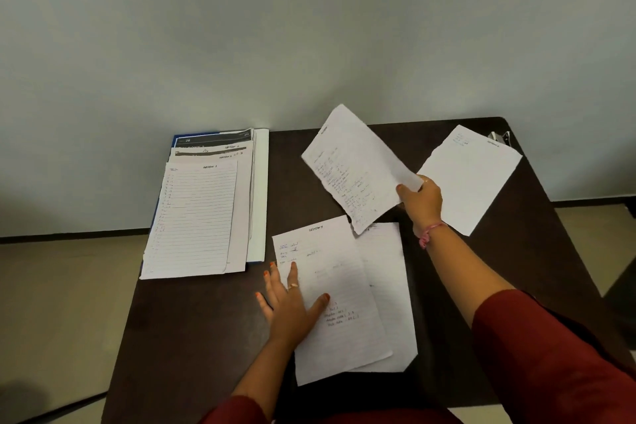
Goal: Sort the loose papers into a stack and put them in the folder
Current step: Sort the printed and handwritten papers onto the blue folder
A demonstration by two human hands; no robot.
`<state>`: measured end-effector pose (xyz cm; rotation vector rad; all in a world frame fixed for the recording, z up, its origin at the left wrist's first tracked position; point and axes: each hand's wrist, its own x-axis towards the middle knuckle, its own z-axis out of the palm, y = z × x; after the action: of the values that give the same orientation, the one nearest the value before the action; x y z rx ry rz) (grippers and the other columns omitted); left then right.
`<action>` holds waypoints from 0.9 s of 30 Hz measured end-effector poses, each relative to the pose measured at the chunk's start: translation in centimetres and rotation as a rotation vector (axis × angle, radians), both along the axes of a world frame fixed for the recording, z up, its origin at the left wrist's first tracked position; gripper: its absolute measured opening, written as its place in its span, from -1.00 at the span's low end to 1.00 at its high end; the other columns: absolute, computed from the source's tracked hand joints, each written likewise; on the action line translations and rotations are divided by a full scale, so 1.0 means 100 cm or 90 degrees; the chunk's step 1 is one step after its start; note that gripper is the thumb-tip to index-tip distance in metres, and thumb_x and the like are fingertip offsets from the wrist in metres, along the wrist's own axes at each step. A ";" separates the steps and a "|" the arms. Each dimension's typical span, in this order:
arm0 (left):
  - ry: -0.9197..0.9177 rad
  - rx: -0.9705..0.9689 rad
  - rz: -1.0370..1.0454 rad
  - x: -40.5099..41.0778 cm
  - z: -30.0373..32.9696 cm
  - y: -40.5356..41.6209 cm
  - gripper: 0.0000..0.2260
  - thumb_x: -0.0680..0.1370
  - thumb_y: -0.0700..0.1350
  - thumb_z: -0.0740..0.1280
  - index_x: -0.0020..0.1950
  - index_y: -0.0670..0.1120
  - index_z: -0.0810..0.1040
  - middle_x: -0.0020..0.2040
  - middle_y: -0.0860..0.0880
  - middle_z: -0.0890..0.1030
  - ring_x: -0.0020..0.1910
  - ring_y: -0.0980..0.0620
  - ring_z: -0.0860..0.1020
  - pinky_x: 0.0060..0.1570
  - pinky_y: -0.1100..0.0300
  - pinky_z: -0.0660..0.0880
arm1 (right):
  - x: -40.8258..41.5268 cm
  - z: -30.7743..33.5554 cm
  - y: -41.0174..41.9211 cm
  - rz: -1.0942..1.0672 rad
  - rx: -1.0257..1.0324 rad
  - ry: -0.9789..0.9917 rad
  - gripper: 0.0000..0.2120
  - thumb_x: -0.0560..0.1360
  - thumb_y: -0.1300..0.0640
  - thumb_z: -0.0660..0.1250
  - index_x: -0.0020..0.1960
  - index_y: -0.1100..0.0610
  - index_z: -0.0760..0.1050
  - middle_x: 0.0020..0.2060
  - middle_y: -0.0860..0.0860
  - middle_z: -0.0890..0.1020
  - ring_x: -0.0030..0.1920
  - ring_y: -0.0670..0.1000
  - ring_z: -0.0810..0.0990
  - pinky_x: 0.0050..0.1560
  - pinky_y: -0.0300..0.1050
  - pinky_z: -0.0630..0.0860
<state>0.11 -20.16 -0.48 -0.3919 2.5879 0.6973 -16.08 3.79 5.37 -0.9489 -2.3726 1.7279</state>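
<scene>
From the head camera, a dark table [206, 337] fills the lower half of the frame, standing against a pale wall.

At the left of the frame lies the folder [260, 189], blue at its edges with a white flap along its right side. On it rests a stack of papers [198, 220], fanned so that the top lines of the lower sheets show. The top sheet is lined and its heading reads "SECTION 1". The sheets above it in the frame also carry "SECTION" headings, but their numbers are too small to read. One dark printed page at the top shows "28".

In the lower middle of the frame the left hand [292, 306] lies flat, fingers spread and straight, pressing on a lined sheet [339, 299] headed "SECTION 3". This sheet partly covers another sheet [389, 286] to its right.

To the right of centre, the right hand [421, 200] pinches the lower corner of a handwritten paper [351, 169] and holds it lifted and tilted above the table. Its writing is too small to read.

At the upper right lies a single loose sheet [468, 179], with some blue writing near its top. Just behind it, at the table corner, is a small dark object [500, 138] that I cannot identify.
</scene>
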 end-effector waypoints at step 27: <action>0.049 0.611 0.234 -0.064 0.087 0.124 -0.84 0.63 -0.19 0.21 0.15 0.01 0.48 0.10 0.03 0.61 0.05 0.03 0.61 -0.01 0.04 0.60 | 0.167 0.017 0.097 -0.011 -0.455 0.011 -0.71 0.47 0.30 0.38 0.18 0.22 0.48 0.04 0.14 0.66 -0.01 0.05 0.67 -0.08 -0.13 0.64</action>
<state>-6.31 -7.74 8.26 -0.5077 1.9274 1.9570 0.60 13.46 7.03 -0.9858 -1.7152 2.6182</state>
